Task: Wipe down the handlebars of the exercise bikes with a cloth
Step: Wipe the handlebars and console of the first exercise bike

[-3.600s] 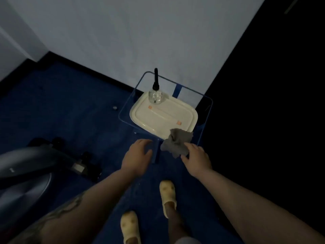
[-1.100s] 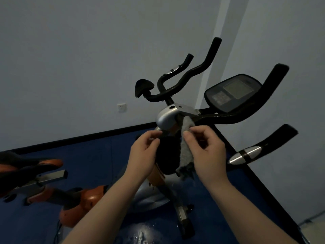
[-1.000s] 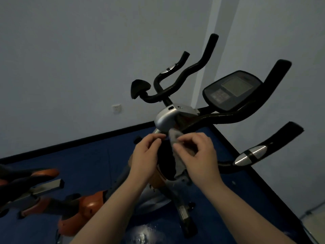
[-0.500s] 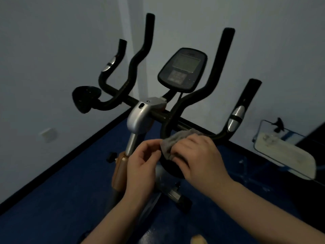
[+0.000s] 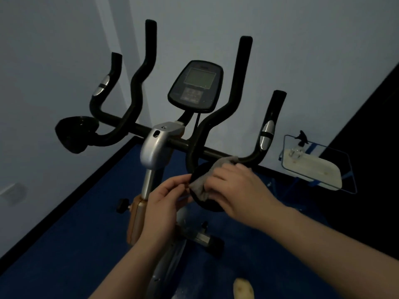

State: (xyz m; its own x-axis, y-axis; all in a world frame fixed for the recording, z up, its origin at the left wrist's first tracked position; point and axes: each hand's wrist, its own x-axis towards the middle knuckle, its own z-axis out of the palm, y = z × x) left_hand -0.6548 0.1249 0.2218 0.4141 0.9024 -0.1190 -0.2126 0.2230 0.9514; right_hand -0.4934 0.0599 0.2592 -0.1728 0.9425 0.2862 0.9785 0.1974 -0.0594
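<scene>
An exercise bike with black handlebars (image 5: 138, 83) and a grey console (image 5: 195, 85) stands in front of me. A grey cloth (image 5: 201, 183) is pressed against the round black pad (image 5: 210, 206) at the near end of the right handlebar. My right hand (image 5: 235, 188) lies flat over the cloth and holds it there. The fingertips of my left hand (image 5: 167, 196) pinch the cloth's left edge. The cloth's far corner drapes over the crossbar (image 5: 234, 157).
A silver stem (image 5: 154, 147) carries the handlebars above a blue floor. At the right, a blue wire stand holds a cream tray (image 5: 313, 169) with a spray bottle (image 5: 299, 143). Grey walls close in behind. A yellow shoe (image 5: 244, 291) shows at the bottom.
I turned from the tray stand to the bike with the cloth. In the last half second my right hand slid right along the pad and the view drew closer to the handlebars.
</scene>
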